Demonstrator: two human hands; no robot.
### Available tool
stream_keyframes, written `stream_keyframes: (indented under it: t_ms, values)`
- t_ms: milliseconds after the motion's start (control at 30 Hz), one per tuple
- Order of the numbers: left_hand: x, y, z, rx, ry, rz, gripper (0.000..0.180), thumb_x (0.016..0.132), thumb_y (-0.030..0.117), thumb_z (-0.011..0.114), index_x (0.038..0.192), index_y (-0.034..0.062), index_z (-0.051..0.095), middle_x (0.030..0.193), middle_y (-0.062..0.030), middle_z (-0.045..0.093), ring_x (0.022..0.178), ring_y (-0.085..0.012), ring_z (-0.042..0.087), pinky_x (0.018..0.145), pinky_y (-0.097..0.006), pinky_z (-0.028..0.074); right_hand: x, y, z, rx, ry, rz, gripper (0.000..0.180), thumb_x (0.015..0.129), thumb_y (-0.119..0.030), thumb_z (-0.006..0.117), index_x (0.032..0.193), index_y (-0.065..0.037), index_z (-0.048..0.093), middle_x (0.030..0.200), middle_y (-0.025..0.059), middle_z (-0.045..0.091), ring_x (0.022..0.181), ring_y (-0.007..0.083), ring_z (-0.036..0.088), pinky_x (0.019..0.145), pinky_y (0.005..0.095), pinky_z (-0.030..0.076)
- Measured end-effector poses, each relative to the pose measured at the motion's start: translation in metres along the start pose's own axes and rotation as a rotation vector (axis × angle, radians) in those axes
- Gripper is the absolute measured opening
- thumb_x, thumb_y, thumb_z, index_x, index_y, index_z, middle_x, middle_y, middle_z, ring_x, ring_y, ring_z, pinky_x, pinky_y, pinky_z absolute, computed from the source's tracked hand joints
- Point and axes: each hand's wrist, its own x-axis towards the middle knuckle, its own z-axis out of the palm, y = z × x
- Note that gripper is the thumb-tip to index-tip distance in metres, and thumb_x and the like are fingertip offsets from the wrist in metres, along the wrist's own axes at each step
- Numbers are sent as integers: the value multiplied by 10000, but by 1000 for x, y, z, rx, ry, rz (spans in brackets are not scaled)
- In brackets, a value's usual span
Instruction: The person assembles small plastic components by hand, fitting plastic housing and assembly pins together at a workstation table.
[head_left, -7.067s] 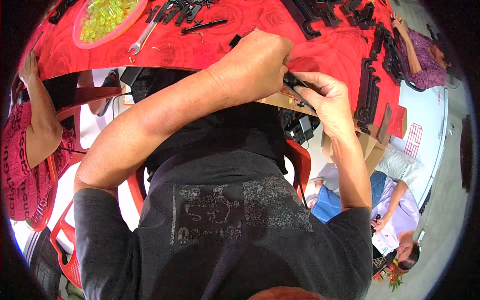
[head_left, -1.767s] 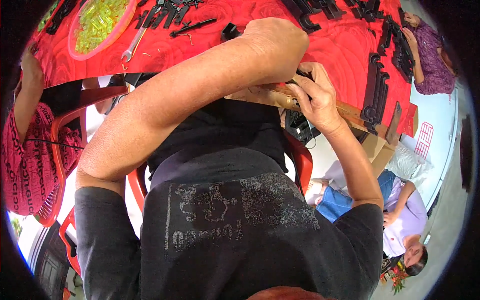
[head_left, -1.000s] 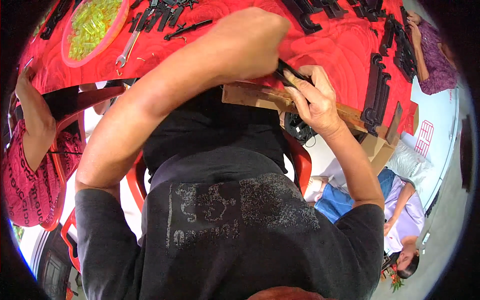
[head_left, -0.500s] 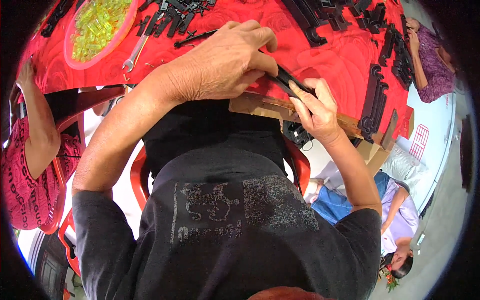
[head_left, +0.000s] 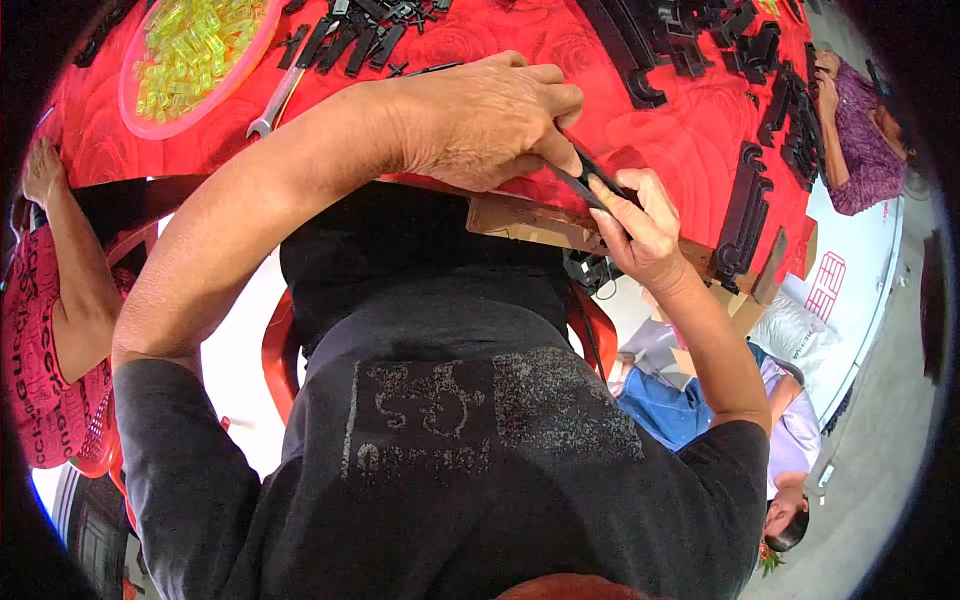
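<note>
A long black plastic strip (head_left: pixel 580 183) slants between my two hands above the table's near edge. My left hand (head_left: pixel 490 120) is closed, its fingers curled down over the strip's far end. My right hand (head_left: pixel 642 222) grips the near end, with the thumb and forefinger pinching it. Whether a smaller part sits on the strip under my left fingers is hidden. Behind my left hand lies another thin black piece (head_left: pixel 432 70), partly covered by the hand.
The table has a red rose-patterned cloth (head_left: pixel 530 35). A pink bowl (head_left: pixel 128 95) of yellow-green clear pieces stands at the far left beside a wrench (head_left: pixel 262 127). Small black parts (head_left: pixel 360 45) lie behind; long black pieces (head_left: pixel 742 215) lie right. Other people (head_left: pixel 855 130) sit nearby.
My left hand has slid right along the strip, toward my right hand. Both hands have shifted slightly nearer and to the right, still gripping the strip.
</note>
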Motion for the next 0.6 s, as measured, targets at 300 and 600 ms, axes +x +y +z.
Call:
stream_keyframes:
  t_ms: [300,600]
  values:
    - [15,-12,0,138,-74,83,370,869,229,671,1232,302,685,1002,-57,506,1040,-251,520,902,-464,456,-1,2,1,6,6,-2,380,698,1,786,1069,18,709,911,161,577,753,301,587,637,377,497]
    - [11,-12,-1,161,-32,80,296,888,233,632,1166,281,722,989,-54,517,1029,-242,530,897,-453,454,0,3,0,-12,-19,10,407,704,-12,790,1103,-10,708,917,153,569,768,302,592,647,374,504]
